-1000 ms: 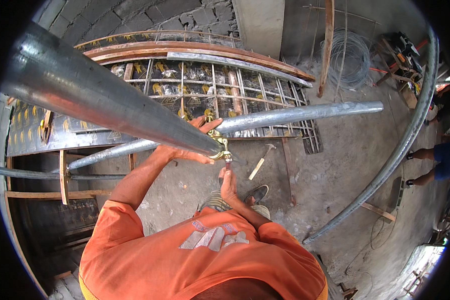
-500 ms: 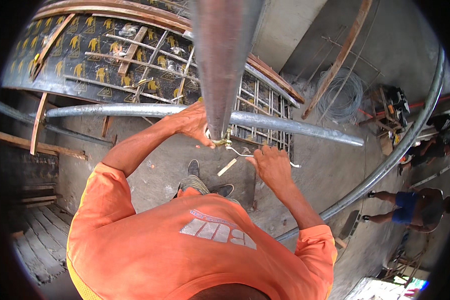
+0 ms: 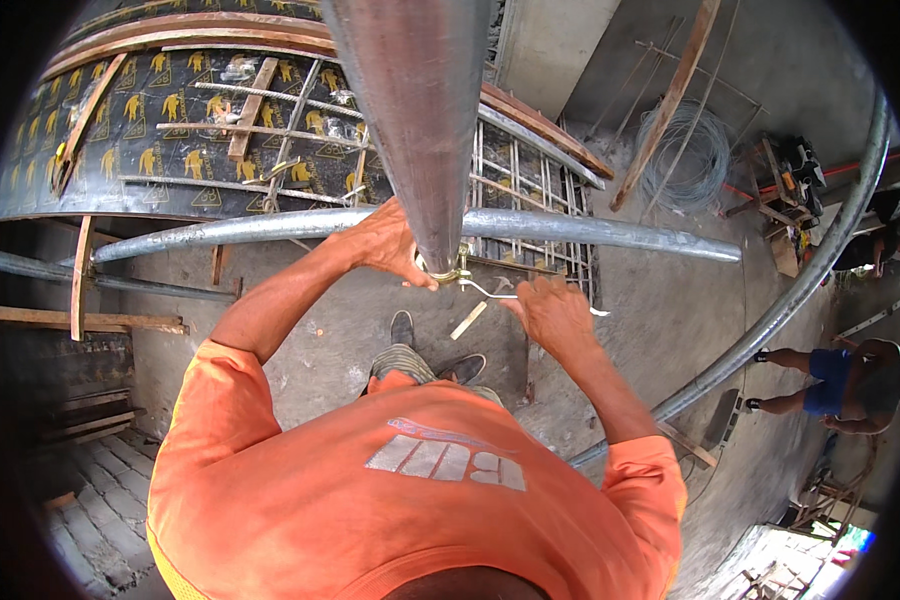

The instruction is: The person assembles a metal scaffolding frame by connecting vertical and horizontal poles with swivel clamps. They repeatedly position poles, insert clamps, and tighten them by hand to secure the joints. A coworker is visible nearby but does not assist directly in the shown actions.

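A worker in an orange shirt, seen from above, tends a brass-coloured clamp [image 3: 448, 272] at the point where an upright steel pipe [image 3: 415, 120] crosses a horizontal steel pipe [image 3: 610, 233]. The left hand [image 3: 392, 243] is closed against the joint, its fingers curled about the crossing and touching the clamp. The right hand [image 3: 550, 312] is wrapped shut around the handle of a slim metal wrench [image 3: 490, 290], whose head sits at the clamp just below the foot of the upright pipe; the far tip of the wrench juts out past the knuckles.

The clamp hangs above the concrete floor [image 3: 660, 320], roughly over the worker's dark shoes [image 3: 460, 368], with a short strip of pale wood [image 3: 468, 320] lying on the floor just beside them. A second long pipe [image 3: 800, 290] curves along the right side of the scene. Behind the joint, toward the far edge of the floor, a grid of steel reinforcing bars [image 3: 530, 190] lies beside black formwork panels [image 3: 140, 150] printed with yellow marks and crossed by timber battens [image 3: 250, 95]. A coil of wire [image 3: 685, 155] rests near the far wall, a wooden plank [image 3: 670, 95] leaning over it. At the right edge another person in blue shorts [image 3: 835, 375] stands well apart from the pipes. Grey paving bricks [image 3: 100, 480] show at the lower left.
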Demonstrator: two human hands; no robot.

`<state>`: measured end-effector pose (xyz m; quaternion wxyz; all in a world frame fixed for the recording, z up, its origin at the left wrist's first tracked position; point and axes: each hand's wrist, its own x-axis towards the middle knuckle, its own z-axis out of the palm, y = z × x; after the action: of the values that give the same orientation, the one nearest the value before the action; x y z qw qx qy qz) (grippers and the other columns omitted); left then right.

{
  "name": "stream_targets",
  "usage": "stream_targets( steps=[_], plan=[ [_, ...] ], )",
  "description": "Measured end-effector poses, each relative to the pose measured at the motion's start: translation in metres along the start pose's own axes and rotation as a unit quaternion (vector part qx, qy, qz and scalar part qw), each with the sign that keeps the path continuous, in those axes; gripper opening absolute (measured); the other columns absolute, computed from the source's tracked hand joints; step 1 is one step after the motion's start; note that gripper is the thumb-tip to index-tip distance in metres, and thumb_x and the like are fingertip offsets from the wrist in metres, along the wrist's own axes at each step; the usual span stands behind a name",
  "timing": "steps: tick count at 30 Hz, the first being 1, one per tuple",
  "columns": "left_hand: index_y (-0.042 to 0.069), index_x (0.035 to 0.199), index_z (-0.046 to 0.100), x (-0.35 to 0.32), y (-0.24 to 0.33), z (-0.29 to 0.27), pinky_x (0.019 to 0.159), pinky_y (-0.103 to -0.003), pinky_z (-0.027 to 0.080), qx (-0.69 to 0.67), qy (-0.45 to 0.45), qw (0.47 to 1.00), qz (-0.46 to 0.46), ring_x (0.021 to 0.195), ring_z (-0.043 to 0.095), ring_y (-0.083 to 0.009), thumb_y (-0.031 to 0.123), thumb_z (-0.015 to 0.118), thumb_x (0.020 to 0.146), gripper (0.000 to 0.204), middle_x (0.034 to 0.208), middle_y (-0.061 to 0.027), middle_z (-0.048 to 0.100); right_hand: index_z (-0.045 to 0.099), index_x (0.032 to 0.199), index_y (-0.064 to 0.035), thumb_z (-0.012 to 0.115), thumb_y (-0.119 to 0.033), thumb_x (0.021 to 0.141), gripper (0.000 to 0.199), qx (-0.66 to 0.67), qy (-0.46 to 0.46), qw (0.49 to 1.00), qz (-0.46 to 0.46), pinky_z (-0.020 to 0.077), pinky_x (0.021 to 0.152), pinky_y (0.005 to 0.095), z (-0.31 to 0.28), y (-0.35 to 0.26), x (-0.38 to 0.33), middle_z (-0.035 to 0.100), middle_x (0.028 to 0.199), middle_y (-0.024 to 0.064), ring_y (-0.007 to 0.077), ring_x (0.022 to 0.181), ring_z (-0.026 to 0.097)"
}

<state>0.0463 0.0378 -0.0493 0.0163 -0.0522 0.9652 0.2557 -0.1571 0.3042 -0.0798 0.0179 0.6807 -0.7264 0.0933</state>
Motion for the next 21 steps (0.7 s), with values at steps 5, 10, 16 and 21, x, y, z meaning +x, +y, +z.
stream_targets(
  steps=[5,10,16,21],
  plan=[
    [0.024,0.166,0.020,-0.001,-0.008,0.010,0.124,-0.061,0.025,0.004,-0.009,1.000,-0.015,0.146,0.038,-0.0500,0.050,0.092,0.065,0.127,0.126,-0.0137,0.073,0.060,0.096,-0.0041,0.059,-0.036,0.104,0.033,0.410,0.064,0.900,0.131,0.0499,0.079,0.0511,0.140,-0.050,0.007,0.062,0.091,0.0199,0.0412,0.088,0.063],
    [0.023,0.165,0.024,0.008,-0.017,0.006,0.128,-0.058,0.019,-0.005,-0.049,0.999,0.012,0.147,0.037,-0.0479,0.055,0.090,0.064,0.125,0.142,-0.0120,0.063,0.051,0.093,-0.0019,0.038,-0.052,0.109,0.054,0.625,0.169,0.739,0.186,0.0410,0.070,0.0432,0.216,-0.116,0.004,0.048,0.083,0.0167,0.0299,0.074,0.047],
    [0.022,0.165,0.028,0.000,-0.001,0.003,0.122,-0.066,0.028,-0.020,-0.037,0.998,-0.054,0.150,0.029,-0.0528,0.061,0.090,0.062,0.126,0.156,-0.0167,0.050,0.053,0.084,-0.0023,0.051,-0.047,0.105,0.050,0.515,0.224,0.814,0.151,0.0402,0.070,0.0463,0.187,-0.094,-0.009,0.048,0.080,0.0166,0.0349,0.075,0.050],
    [0.021,0.165,0.027,-0.002,0.002,-0.001,0.115,-0.059,0.039,-0.003,0.015,1.000,0.010,0.141,0.046,-0.0467,0.058,0.093,0.060,0.130,0.142,-0.0241,0.059,0.061,0.083,-0.0040,0.067,-0.047,0.097,0.045,0.255,0.185,0.944,0.096,0.0420,0.070,0.0486,0.120,-0.036,-0.023,0.055,0.081,0.0139,0.0361,0.078,0.055]
  ],
)
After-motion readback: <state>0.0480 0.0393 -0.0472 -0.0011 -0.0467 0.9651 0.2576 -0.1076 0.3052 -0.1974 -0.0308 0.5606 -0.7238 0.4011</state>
